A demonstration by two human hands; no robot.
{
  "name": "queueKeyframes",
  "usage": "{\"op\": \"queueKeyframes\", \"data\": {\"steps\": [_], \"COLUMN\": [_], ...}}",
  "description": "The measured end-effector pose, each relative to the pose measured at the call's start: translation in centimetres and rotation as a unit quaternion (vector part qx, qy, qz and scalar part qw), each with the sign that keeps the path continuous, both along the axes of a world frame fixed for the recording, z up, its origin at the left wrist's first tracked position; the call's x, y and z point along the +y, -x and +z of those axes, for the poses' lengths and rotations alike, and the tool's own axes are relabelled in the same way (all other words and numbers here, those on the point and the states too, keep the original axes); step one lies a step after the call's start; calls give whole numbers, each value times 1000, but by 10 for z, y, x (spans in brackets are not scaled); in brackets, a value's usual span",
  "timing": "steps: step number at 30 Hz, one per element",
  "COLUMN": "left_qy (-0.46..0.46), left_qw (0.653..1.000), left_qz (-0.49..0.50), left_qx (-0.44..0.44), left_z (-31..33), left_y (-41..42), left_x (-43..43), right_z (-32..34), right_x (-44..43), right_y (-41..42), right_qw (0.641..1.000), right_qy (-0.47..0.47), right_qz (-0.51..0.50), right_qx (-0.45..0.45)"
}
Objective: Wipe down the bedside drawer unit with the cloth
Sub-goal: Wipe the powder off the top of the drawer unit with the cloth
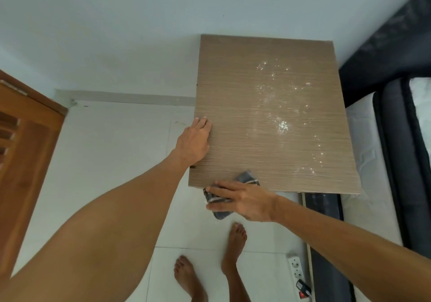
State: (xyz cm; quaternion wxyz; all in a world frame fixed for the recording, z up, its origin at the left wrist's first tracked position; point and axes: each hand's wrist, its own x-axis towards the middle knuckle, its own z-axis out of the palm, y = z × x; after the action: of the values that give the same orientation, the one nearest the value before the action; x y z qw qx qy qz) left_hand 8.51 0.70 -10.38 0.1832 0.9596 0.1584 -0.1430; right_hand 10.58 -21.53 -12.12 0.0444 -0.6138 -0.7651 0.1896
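Left hand [193, 143] flat on drawer unit [268, 120] edge, right hand [243, 201] pressing cloth [248, 177] under straight fingers, unit lengthwise toward wall [116, 33]

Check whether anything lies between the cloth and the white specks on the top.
Nothing visible does. Bare top runs from the cloth, under the right hand at the front edge, to the specks. The left hand rests on the left edge.
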Motion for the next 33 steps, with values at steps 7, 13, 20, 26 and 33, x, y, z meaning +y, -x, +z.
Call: {"op": "queueKeyframes", "data": {"steps": [7,13,20,26,33], "left_qy": [0,1,-12,-1,-5], "left_qw": [999,997,995,993,993], "left_qz": [43,70,74,83,83], "left_qx": [7,29,70,79,79], "left_z": [-4,-15,-20,-19,-20], "left_y": [-57,-107,-118,-119,-118], "left_x": [-7,-7,-9,-9,-7], "right_z": [24,35,24,-8,-22], "right_x": [15,75,127,130,119], "right_y": [-156,-292,-370,-378,-323], "right_qw": [984,958,941,906,891], "right_qy": [-21,-37,19,102,63], "right_qz": [-173,-279,-328,-394,-439], "right_qx": [-28,-55,-82,-118,-99]}}
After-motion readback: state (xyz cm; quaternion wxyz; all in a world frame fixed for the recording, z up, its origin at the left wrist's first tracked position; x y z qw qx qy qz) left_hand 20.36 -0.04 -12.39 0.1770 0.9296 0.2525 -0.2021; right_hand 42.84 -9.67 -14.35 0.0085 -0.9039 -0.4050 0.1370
